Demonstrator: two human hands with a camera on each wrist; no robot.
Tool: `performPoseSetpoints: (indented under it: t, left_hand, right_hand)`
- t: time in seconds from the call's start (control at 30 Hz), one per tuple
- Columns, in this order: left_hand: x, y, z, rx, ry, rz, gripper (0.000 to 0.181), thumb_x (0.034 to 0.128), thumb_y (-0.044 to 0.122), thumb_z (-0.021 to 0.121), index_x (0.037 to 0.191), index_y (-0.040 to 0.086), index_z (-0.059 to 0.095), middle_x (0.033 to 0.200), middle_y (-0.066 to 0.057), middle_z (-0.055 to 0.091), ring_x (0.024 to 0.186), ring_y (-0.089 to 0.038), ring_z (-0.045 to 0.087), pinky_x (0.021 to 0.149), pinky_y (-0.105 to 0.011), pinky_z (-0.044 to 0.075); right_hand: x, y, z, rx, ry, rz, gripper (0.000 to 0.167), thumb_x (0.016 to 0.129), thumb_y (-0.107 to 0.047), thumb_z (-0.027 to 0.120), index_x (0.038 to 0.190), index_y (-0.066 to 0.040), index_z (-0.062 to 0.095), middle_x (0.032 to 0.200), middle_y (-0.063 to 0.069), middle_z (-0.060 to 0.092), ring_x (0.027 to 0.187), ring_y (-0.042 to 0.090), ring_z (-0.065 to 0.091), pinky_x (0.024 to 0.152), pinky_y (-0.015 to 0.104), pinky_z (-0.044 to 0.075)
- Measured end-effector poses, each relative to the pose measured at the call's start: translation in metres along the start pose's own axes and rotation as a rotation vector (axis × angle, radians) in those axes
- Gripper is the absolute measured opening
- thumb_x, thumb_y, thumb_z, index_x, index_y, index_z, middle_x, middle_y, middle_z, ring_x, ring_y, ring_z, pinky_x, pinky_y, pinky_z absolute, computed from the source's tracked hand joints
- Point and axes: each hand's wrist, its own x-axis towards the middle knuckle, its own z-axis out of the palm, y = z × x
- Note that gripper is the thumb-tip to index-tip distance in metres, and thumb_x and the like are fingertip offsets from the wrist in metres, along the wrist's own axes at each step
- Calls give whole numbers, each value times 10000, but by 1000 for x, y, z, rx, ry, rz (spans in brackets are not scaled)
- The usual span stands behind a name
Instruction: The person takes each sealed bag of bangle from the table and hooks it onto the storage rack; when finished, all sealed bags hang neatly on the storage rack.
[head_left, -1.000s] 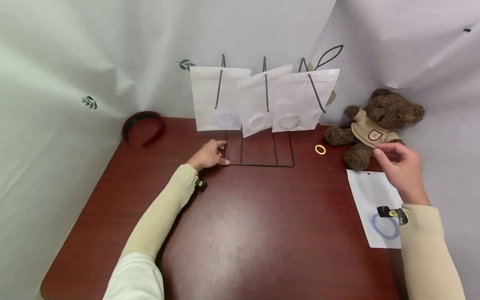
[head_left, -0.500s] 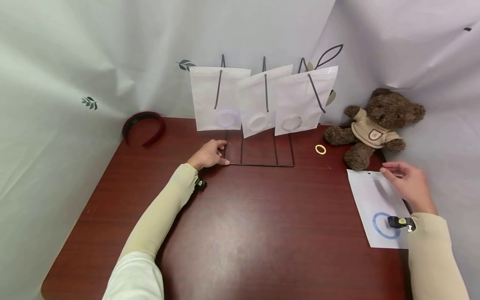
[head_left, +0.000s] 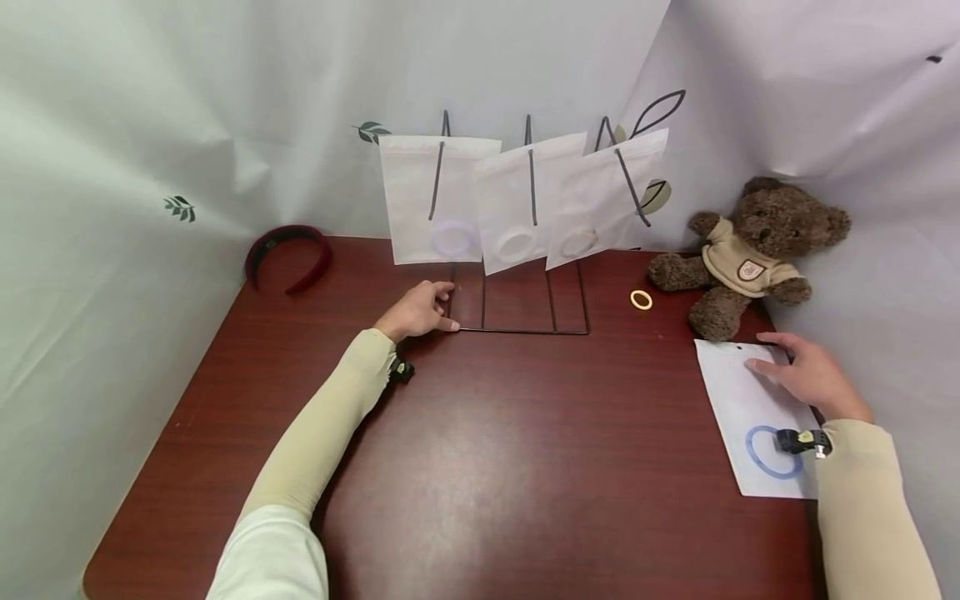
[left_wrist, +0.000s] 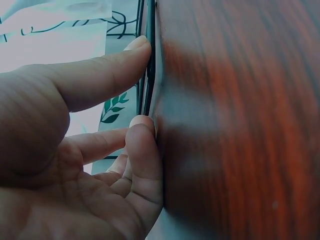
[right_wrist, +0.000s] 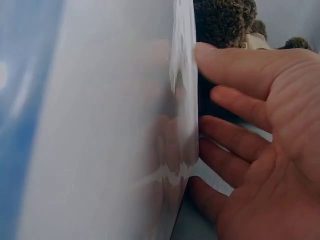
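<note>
At the table's middle back, my left hand (head_left: 422,310) holds the front left corner of the black wire rack (head_left: 517,332), thumb on its base bar (left_wrist: 150,65) and fingers bent beside it. Three white pouches hang from the rack's hooks: a left pouch (head_left: 420,187), a middle pouch (head_left: 498,196) and a right pouch (head_left: 592,187), each with a bangle showing. On the right, my right hand (head_left: 813,379) reaches over another pouch (head_left: 731,400) holding a blue bangle (head_left: 753,454). Its fingers are spread and relaxed at the pouch's upper edge (right_wrist: 187,100).
A brown teddy bear (head_left: 783,221) in a beige shirt sits at the back right, just beyond the lying pouch. Left of it lies a small yellow ring (head_left: 641,300). A dark red headband (head_left: 322,254) rests at the back left. Cloth walls (head_left: 150,100) border the table.
My right hand has come down and back from beside the bear's leg to the lying pouch, and its fingers have spread. The right hanging pouch has swung slightly. My left hand stays put.
</note>
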Motion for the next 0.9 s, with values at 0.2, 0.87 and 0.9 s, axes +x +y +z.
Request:
performPoseSetpoints:
  t: [0.2, 0.87, 0.9]
  left_hand:
    - [1, -2, 1, -7, 3, -2, 850, 899, 148, 857, 1617, 43, 414, 1427, -184, 564, 1080, -264, 584, 984, -397, 475]
    - [1, -1, 0, -19, -14, -8, 864, 904, 147, 855, 1630, 61, 395, 1431, -168, 555, 1069, -258, 565, 961, -392, 463]
    - [1, -1, 0, -20, -12, -9, 863, 904, 148, 855, 1630, 62, 397, 1431, -169, 555, 1068, -261, 567, 961, -394, 464]
  right_hand:
    - [-2, 1, 1, -65, -6, -27, 698, 1004, -378, 733, 1474, 77, 490, 1463, 456, 420, 1318, 659, 382, 1030, 736, 330]
    - [-27, -8, -11, -64, 63, -20, 449, 1005, -359, 739, 1298, -22, 692, 1271, 337, 649, 1037, 327, 593, 770, 298, 391]
    - [-28, -10, -12, -62, 71, -26, 437, 996, -368, 751, 1276, -37, 704, 1241, 317, 669, 992, 229, 593, 750, 272, 383]
